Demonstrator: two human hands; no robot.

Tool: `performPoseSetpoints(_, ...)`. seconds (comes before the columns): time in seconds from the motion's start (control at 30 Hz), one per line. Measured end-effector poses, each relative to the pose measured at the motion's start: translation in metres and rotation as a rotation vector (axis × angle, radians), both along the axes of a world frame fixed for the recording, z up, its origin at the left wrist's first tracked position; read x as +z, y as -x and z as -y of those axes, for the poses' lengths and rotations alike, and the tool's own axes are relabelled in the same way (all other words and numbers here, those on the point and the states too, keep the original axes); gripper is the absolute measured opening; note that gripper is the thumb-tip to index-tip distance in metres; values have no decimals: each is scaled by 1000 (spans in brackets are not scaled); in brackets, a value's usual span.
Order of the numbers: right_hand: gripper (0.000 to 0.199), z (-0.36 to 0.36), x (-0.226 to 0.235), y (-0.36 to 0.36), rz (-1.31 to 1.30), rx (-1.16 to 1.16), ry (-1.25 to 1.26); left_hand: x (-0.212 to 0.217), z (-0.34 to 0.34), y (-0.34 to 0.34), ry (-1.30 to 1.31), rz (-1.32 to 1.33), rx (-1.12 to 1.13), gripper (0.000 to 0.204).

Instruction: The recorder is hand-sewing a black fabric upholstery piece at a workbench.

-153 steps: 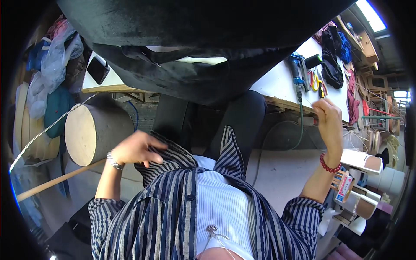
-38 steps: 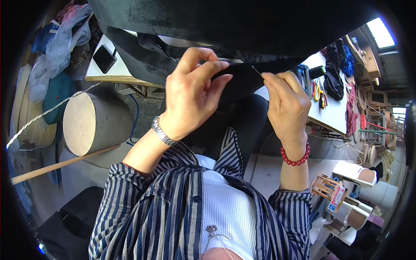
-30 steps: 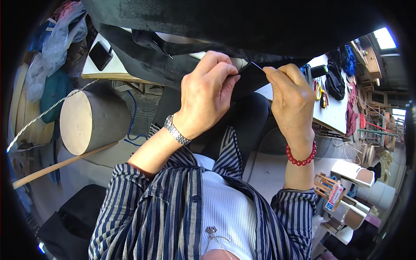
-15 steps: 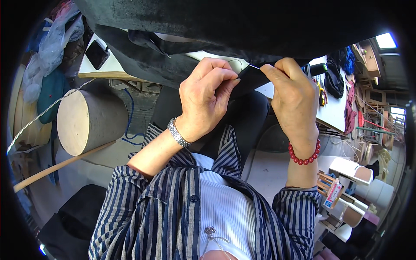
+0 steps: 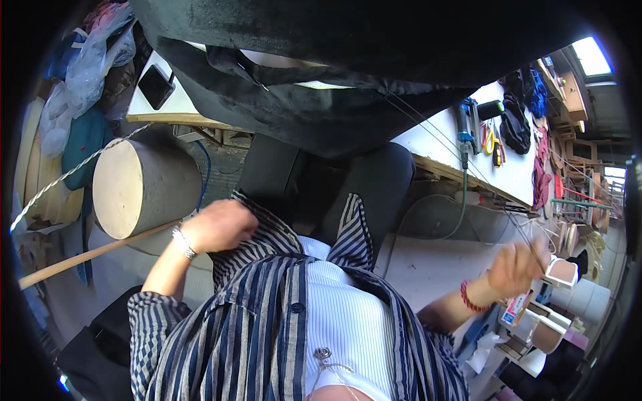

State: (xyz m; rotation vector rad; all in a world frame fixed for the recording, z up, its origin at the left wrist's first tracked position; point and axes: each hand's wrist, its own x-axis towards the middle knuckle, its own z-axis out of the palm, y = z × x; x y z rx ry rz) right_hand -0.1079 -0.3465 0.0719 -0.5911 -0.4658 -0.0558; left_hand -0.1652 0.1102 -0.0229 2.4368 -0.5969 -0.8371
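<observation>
A big black cloth-covered piece [image 5: 321,127], its fabric showing a long slit with pale material inside, lies over the white table in front of me. Dark thread [image 5: 435,130] runs in two strands from the slit's right end toward my right hand [image 5: 518,267]. That hand, blurred and far out to the right, is closed on the thread; a needle, if there, cannot be made out. My left hand [image 5: 219,226] hovers over my lap at the left, away from the cloth. Its fingers look bent but are smeared by motion.
On the white table [image 5: 495,174] lie a pneumatic tool [image 5: 463,127] with a green hose, yellow-handled scissors [image 5: 489,140] and a phone [image 5: 156,87]. A large cylinder [image 5: 144,187] and wooden pole [image 5: 93,254] stand left. Spools and boxes [image 5: 555,327] sit at the right, near my right hand.
Both hands have left the slit. The right hand has swung out to the lower right, drawing the thread long; the left has dropped back to the left, over my lap.
</observation>
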Motion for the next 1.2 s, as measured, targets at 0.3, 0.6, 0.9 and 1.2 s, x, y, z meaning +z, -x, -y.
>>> performPoseSetpoints(0.3,14,216,-14,198,-144,-543,-176,55,93,-68,563,867,267,40)
performPoseSetpoints(0.6,14,359,-171,458,-1067,-1384,134,38,167,-100,527,871,-160,10)
performPoseSetpoints(0.9,34,187,-188,159,-644,-1288,1990,79,44,-65,839,-84,-331,21)
performPoseSetpoints(1.2,10,-109,-19,-47,368,-683,1632,57,96,-99,668,886,608,31)
